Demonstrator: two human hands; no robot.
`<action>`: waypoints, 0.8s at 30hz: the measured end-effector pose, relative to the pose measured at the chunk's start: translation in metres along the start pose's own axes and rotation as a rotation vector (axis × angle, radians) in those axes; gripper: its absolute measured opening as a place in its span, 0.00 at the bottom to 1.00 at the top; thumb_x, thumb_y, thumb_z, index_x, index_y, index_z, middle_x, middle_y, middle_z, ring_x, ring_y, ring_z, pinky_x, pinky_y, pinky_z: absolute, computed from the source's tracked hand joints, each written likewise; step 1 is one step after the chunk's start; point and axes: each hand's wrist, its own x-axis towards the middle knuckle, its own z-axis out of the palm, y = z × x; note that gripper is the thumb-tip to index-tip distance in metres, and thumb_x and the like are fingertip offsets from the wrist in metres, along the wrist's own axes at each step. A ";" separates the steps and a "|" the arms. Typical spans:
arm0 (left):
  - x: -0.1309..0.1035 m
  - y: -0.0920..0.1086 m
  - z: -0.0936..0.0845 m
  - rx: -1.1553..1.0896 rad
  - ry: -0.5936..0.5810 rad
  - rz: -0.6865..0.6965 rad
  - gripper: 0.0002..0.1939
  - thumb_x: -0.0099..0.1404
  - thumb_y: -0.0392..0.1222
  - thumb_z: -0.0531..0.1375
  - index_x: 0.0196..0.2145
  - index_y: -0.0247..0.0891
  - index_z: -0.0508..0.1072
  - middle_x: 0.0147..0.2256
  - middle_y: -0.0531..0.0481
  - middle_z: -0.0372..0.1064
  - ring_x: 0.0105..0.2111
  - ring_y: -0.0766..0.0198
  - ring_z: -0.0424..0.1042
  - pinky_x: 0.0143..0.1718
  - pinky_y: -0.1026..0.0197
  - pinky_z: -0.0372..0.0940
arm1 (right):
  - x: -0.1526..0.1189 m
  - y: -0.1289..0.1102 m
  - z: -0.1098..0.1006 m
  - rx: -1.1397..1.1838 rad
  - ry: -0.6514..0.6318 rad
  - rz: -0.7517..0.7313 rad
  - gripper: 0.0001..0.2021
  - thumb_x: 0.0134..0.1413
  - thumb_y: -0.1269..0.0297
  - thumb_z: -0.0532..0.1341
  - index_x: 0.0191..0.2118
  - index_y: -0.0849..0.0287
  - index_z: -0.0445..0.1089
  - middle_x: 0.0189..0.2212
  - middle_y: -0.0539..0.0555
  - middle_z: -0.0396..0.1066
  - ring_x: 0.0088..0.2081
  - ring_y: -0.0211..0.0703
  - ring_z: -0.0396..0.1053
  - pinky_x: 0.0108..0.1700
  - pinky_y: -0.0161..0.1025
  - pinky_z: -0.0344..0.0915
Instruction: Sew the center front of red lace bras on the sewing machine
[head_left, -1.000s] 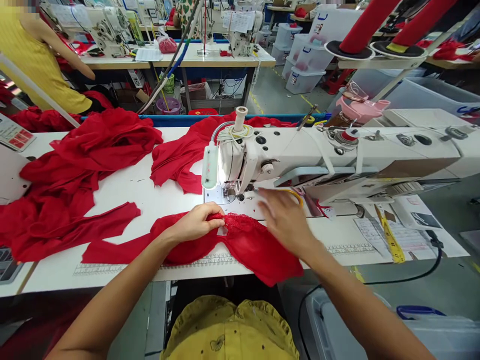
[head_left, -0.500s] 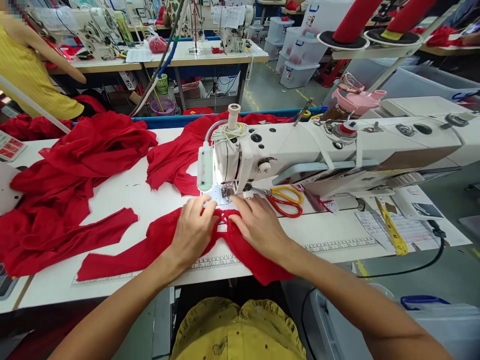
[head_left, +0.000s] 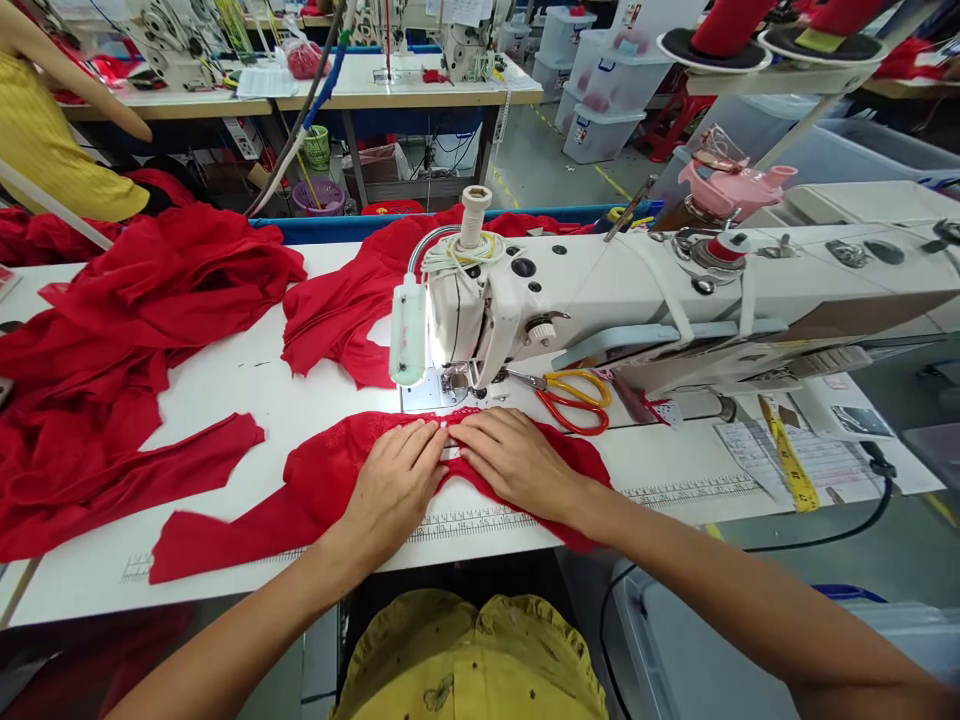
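Observation:
A red lace-edged garment piece [head_left: 322, 470] lies spread along the front of the sewing table. My left hand [head_left: 401, 475] rests on it with fingers stretched forward, pressing the cloth down. My right hand [head_left: 517, 455] also lies flat on the fabric, its fingertips almost meeting those of the left. Between and below the fingertips a small gap in the cloth shows the white table. Just beyond the fingers is the presser foot [head_left: 456, 380] of a white sewing machine [head_left: 585, 290]; the cloth's lace edge lies in front of it, apart from the needle. Both thumbs are partly hidden.
Scissors with yellow and red handles [head_left: 577, 400] lie right of the needle area. Red fabric heaps [head_left: 150, 310] cover the table's left side. A printed ruler [head_left: 480, 522] runs along the front edge. A yellow tape measure [head_left: 791, 455] lies on papers. Another person's arm [head_left: 82, 80] shows upper left.
Both hands have flattened on the cloth, fingers now closer together. The right part of the garment has swung outward and up, straightening the lace edge. The view has shifted slightly.

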 end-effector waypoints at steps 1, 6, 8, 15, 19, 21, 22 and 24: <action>0.002 0.000 -0.001 0.011 -0.001 0.005 0.18 0.74 0.38 0.53 0.58 0.33 0.68 0.55 0.38 0.72 0.54 0.49 0.71 0.55 0.46 0.68 | 0.000 -0.004 0.000 -0.018 0.000 0.014 0.13 0.69 0.67 0.53 0.53 0.60 0.71 0.46 0.60 0.73 0.48 0.49 0.68 0.50 0.47 0.64; 0.004 0.000 -0.001 0.070 0.016 0.057 0.17 0.73 0.36 0.54 0.57 0.30 0.70 0.54 0.38 0.73 0.53 0.48 0.71 0.53 0.46 0.68 | 0.002 0.000 -0.001 -0.086 0.092 0.158 0.13 0.69 0.68 0.52 0.49 0.57 0.73 0.42 0.58 0.73 0.45 0.48 0.67 0.48 0.46 0.61; 0.003 0.000 0.000 0.062 0.021 0.058 0.18 0.73 0.35 0.55 0.57 0.30 0.69 0.54 0.38 0.72 0.54 0.48 0.71 0.55 0.46 0.67 | 0.006 0.007 -0.005 -0.169 0.089 0.255 0.11 0.67 0.65 0.55 0.46 0.58 0.74 0.42 0.60 0.71 0.46 0.52 0.66 0.49 0.49 0.61; 0.000 -0.001 0.003 0.045 0.041 0.055 0.20 0.73 0.36 0.54 0.60 0.31 0.67 0.56 0.38 0.71 0.55 0.48 0.69 0.56 0.45 0.65 | 0.030 0.010 -0.031 0.476 -0.229 0.347 0.01 0.55 0.70 0.58 0.34 0.56 0.65 0.27 0.47 0.65 0.31 0.40 0.62 0.35 0.37 0.58; 0.000 -0.002 0.004 0.027 0.037 0.045 0.19 0.72 0.36 0.54 0.60 0.32 0.68 0.56 0.38 0.71 0.56 0.47 0.69 0.56 0.45 0.65 | 0.030 0.020 -0.047 0.987 -0.386 0.383 0.12 0.61 0.55 0.55 0.30 0.56 0.62 0.25 0.45 0.62 0.28 0.37 0.60 0.31 0.35 0.58; 0.000 -0.002 0.004 0.024 0.035 0.044 0.19 0.73 0.36 0.54 0.59 0.33 0.68 0.56 0.39 0.71 0.56 0.48 0.69 0.57 0.45 0.65 | 0.024 0.024 -0.053 0.778 -0.374 0.381 0.12 0.62 0.56 0.56 0.30 0.56 0.66 0.27 0.48 0.66 0.30 0.40 0.64 0.34 0.36 0.60; 0.000 -0.002 0.004 0.022 0.037 0.044 0.19 0.72 0.36 0.54 0.59 0.33 0.68 0.56 0.39 0.71 0.56 0.48 0.69 0.57 0.45 0.65 | 0.021 0.025 -0.055 0.558 -0.343 0.402 0.10 0.61 0.60 0.58 0.30 0.57 0.68 0.29 0.50 0.68 0.32 0.41 0.66 0.36 0.37 0.60; 0.001 -0.002 0.002 0.017 0.039 0.045 0.19 0.72 0.36 0.55 0.59 0.32 0.69 0.56 0.38 0.71 0.56 0.48 0.69 0.56 0.45 0.65 | 0.014 0.023 -0.056 0.109 -0.281 0.430 0.05 0.59 0.67 0.60 0.31 0.57 0.72 0.34 0.54 0.70 0.36 0.46 0.68 0.38 0.39 0.60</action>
